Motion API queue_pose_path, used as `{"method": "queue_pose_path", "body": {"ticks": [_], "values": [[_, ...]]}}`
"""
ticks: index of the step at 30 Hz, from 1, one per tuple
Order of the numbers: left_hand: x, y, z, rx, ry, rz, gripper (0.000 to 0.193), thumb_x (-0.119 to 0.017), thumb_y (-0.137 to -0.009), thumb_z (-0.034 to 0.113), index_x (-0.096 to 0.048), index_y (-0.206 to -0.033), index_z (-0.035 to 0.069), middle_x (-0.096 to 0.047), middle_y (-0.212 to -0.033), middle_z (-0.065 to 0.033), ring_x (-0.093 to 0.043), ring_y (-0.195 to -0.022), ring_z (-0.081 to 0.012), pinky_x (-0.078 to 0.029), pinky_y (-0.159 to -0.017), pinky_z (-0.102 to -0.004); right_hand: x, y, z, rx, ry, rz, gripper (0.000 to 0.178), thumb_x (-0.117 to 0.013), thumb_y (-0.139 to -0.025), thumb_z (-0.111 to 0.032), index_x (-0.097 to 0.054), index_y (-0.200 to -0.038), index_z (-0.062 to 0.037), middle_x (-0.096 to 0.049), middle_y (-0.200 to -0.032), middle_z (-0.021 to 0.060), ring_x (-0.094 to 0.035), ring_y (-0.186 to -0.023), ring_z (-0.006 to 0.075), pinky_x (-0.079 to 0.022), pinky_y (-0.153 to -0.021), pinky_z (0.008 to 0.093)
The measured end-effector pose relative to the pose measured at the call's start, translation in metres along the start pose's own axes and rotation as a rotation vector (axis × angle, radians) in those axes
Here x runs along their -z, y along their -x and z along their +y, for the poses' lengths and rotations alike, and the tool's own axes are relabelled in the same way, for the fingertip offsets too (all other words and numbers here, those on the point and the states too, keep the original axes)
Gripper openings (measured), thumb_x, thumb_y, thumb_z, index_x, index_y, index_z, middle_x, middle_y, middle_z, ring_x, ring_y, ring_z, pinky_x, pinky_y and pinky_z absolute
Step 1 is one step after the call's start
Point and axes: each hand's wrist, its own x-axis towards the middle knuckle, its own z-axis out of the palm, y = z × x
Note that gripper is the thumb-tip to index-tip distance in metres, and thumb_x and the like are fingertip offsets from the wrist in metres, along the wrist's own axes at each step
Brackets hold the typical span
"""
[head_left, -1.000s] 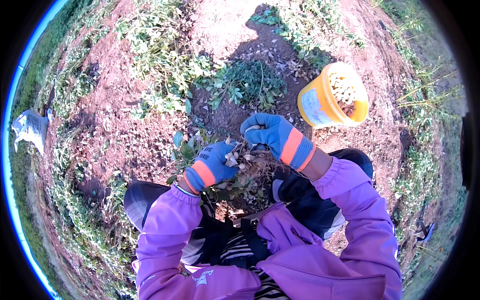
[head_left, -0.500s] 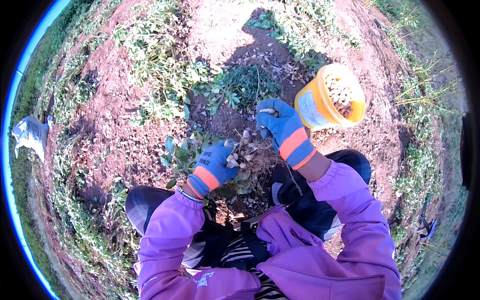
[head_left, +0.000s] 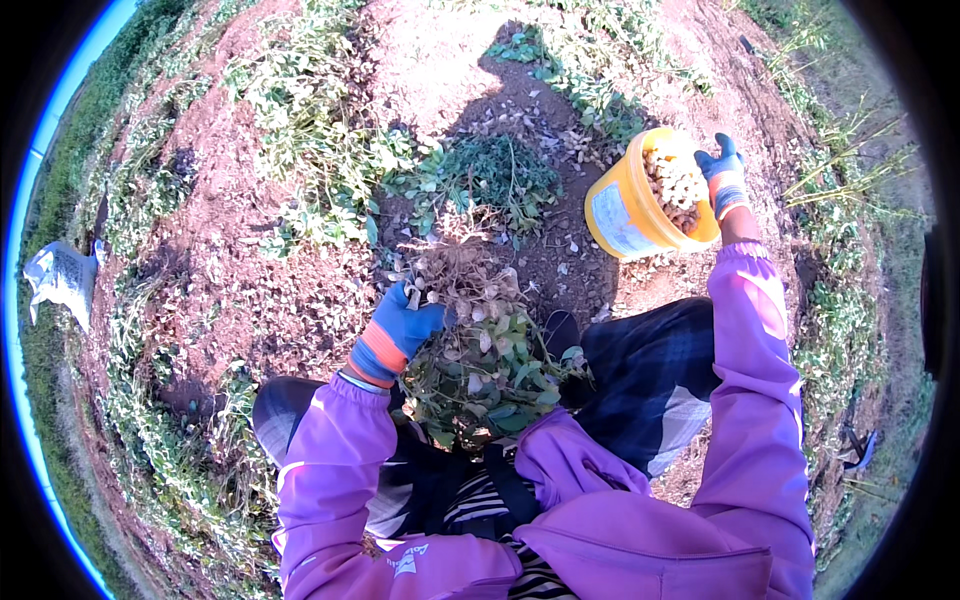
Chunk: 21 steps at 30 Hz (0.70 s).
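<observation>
My left hand [head_left: 405, 328], in a blue glove with an orange-striped cuff, is closed on a few peanuts [head_left: 413, 294] at its fingertips. Right beside it, an uprooted peanut plant [head_left: 490, 375] lies between my legs, its leaves toward me and its tangled roots [head_left: 465, 275] with pods pointing away. At the right, my gloved right hand [head_left: 722, 172] is at the rim of a tilted yellow bucket [head_left: 612, 190], thumb and fingers apart, with nothing visible in it. Many peanuts [head_left: 672, 190] fill much of the bucket.
A heap of green pulled plants [head_left: 500, 175] lies just beyond the roots. More plants [head_left: 310, 130] run in a row at far left of it. A white sack [head_left: 62, 278] stands at the left edge. Reddish soil [head_left: 270, 320] with scattered leaves surrounds me.
My right hand has moved from the roots out to the bucket's right side, and its fingers have opened. My left hand has shifted slightly left; the plant now lies with its roots farther away.
</observation>
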Motion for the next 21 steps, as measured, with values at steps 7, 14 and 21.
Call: {"method": "queue_pose_path", "body": {"ticks": [7,14,21], "values": [[0.004,0.002,0.005,0.057,0.157,0.003,0.028,-0.058,-0.073,-0.001,-0.056,-0.1,0.0,-0.062,-0.089,-0.0071,-0.06,-0.078,-0.017,-0.049,-0.07,-0.028,0.053,0.128,-0.143,0.503,-0.768,-0.463,0.018,-0.054,-0.079,-0.005,-0.057,-0.096,-0.0021,-0.057,-0.087,0.009,-0.056,-0.075,0.0224,-0.045,-0.067,0.0291],[-0.001,-0.004,0.002,0.069,0.188,0.033,0.026,-0.063,-0.069,-0.002,-0.059,-0.094,-0.001,-0.063,-0.086,-0.0073,-0.06,-0.074,-0.0166,-0.049,-0.067,-0.0276,0.048,0.244,-0.178,0.9,-0.789,-0.642,0.017,-0.061,-0.072,-0.01,-0.056,-0.086,-0.0016,-0.055,-0.079,0.012,-0.054,-0.074,0.0302,-0.045,-0.063,0.0359],[-0.014,0.0,0.01,0.019,0.229,0.015,0.033,-0.064,-0.07,-0.001,-0.057,-0.102,0.001,-0.062,-0.093,-0.0063,-0.059,-0.081,-0.0151,-0.048,-0.073,-0.0277,0.039,0.267,-0.191,0.783,-0.604,-0.524,0.027,-0.063,-0.07,-0.019,-0.052,-0.088,-0.0044,-0.053,-0.081,0.0122,-0.052,-0.075,0.0326,-0.043,-0.061,0.0411]]}}
